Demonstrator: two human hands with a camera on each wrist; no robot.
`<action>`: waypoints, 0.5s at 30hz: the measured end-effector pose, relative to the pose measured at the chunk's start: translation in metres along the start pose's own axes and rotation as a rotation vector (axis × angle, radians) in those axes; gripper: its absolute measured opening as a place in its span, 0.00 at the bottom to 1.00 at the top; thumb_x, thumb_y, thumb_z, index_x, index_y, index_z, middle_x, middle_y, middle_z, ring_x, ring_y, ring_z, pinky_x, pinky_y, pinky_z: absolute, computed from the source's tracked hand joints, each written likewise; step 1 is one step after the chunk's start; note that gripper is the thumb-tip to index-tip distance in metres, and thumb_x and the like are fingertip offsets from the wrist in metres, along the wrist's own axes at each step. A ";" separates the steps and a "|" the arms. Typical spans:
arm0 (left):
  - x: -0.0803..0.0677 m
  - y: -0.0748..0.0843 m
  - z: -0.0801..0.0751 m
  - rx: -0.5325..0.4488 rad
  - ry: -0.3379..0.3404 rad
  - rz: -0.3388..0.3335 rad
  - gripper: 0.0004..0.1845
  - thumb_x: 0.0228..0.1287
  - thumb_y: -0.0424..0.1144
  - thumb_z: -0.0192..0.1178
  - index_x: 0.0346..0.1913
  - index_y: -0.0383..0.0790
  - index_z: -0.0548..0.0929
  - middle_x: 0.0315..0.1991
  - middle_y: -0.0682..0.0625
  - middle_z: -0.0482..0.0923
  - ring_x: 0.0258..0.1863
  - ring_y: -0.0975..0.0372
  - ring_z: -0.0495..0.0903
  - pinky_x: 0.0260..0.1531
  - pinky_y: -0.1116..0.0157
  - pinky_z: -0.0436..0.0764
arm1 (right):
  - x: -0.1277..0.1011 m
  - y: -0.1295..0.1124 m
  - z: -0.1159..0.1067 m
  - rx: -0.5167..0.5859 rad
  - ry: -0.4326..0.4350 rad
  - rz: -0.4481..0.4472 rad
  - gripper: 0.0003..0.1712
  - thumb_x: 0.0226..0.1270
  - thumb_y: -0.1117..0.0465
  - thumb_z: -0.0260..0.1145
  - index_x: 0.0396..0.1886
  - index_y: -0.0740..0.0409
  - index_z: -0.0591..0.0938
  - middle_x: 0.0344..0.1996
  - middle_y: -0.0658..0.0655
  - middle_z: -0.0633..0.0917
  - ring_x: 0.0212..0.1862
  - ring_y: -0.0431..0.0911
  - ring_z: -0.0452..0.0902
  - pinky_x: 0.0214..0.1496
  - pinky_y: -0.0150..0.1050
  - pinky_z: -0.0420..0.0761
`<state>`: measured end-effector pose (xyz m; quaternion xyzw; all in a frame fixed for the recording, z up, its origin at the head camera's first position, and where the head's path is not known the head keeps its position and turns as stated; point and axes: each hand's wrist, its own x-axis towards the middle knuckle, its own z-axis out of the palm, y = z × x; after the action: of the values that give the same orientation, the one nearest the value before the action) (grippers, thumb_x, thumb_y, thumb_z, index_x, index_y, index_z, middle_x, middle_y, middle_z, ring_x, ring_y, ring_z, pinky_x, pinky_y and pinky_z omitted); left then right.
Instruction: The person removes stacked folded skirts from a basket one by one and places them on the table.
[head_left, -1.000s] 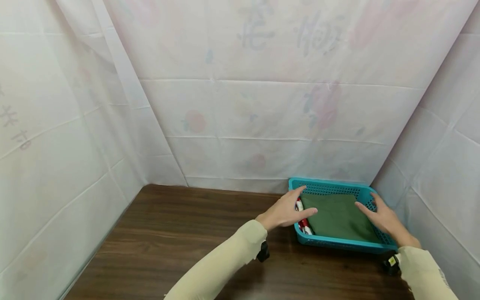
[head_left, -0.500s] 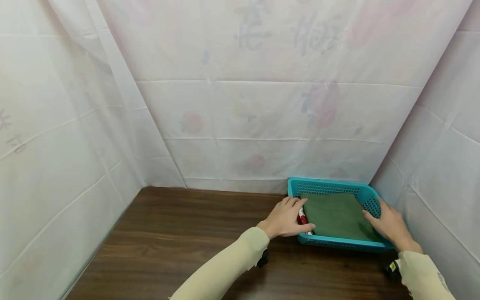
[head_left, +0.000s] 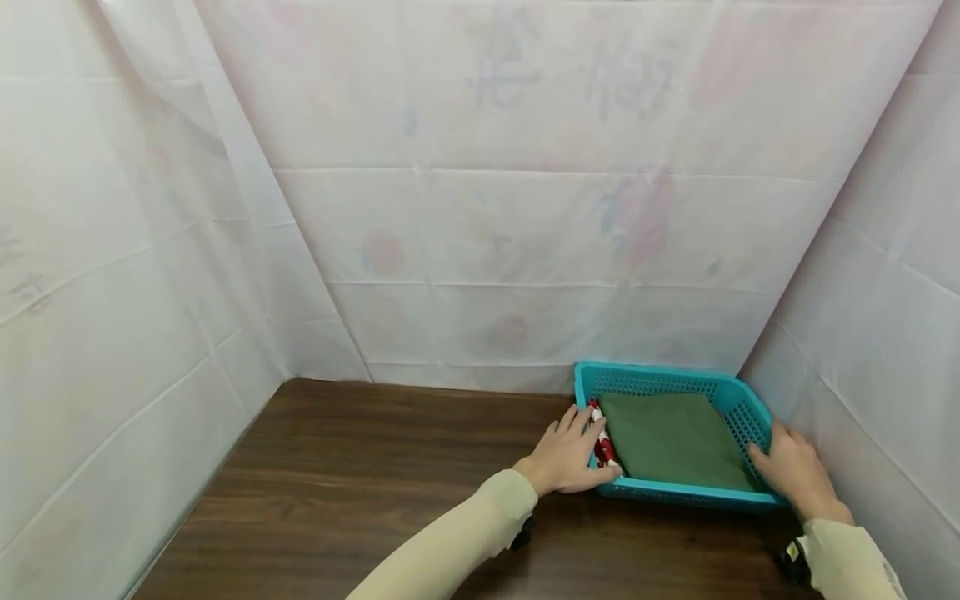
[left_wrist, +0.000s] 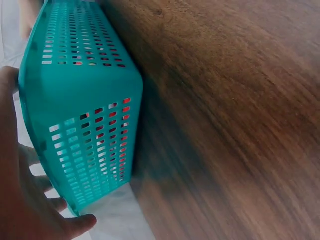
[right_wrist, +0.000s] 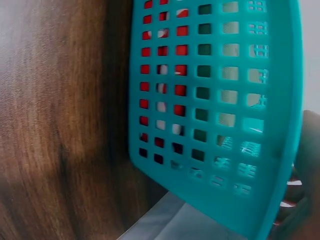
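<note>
A teal basket (head_left: 675,493) sits at the far right corner of the wood desk (head_left: 360,483), its back rim just beside the white sheet wall (head_left: 480,250) and its right side close to the side sheet. The left hand (head_left: 568,457) grips the basket's left rim w/ fingers curled over the edge; the right hand (head_left: 795,468) grips the right rim the same way. Inside lie a folded green cloth (head_left: 671,437) and, along the left wall, a red-and-white item (head_left: 602,442). Bare desk stretches wide to the left and toward the person.
</note>
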<state>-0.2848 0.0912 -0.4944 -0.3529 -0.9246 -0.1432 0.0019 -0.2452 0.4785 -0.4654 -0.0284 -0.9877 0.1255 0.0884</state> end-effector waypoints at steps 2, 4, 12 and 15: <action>-0.002 0.000 0.004 -0.016 -0.017 -0.003 0.46 0.73 0.74 0.38 0.83 0.49 0.54 0.85 0.50 0.45 0.84 0.50 0.46 0.75 0.46 0.63 | -0.001 0.003 0.006 -0.019 -0.004 -0.008 0.34 0.72 0.61 0.61 0.56 0.93 0.65 0.47 0.88 0.72 0.45 0.78 0.74 0.44 0.69 0.76; -0.002 0.001 0.009 -0.040 -0.031 -0.004 0.45 0.75 0.72 0.37 0.83 0.48 0.53 0.85 0.51 0.42 0.84 0.49 0.45 0.75 0.45 0.63 | -0.005 0.007 0.010 -0.037 -0.002 -0.014 0.27 0.70 0.64 0.60 0.47 0.92 0.67 0.41 0.85 0.73 0.40 0.74 0.75 0.43 0.67 0.76; 0.001 0.010 0.014 -0.125 -0.059 -0.009 0.41 0.79 0.68 0.35 0.84 0.49 0.50 0.85 0.50 0.31 0.85 0.50 0.38 0.76 0.44 0.60 | -0.017 0.019 0.005 -0.079 0.031 -0.062 0.02 0.63 0.81 0.52 0.30 0.77 0.69 0.28 0.72 0.73 0.31 0.60 0.72 0.34 0.56 0.74; 0.002 0.013 0.015 -0.113 -0.053 -0.008 0.40 0.79 0.68 0.35 0.84 0.50 0.50 0.85 0.49 0.32 0.85 0.50 0.39 0.77 0.45 0.61 | -0.017 0.022 0.003 -0.093 0.024 -0.044 0.02 0.62 0.83 0.53 0.30 0.78 0.70 0.29 0.72 0.74 0.33 0.63 0.74 0.36 0.57 0.75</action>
<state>-0.2768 0.1058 -0.5048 -0.3523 -0.9163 -0.1858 -0.0430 -0.2282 0.4979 -0.4764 -0.0120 -0.9918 0.0770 0.1016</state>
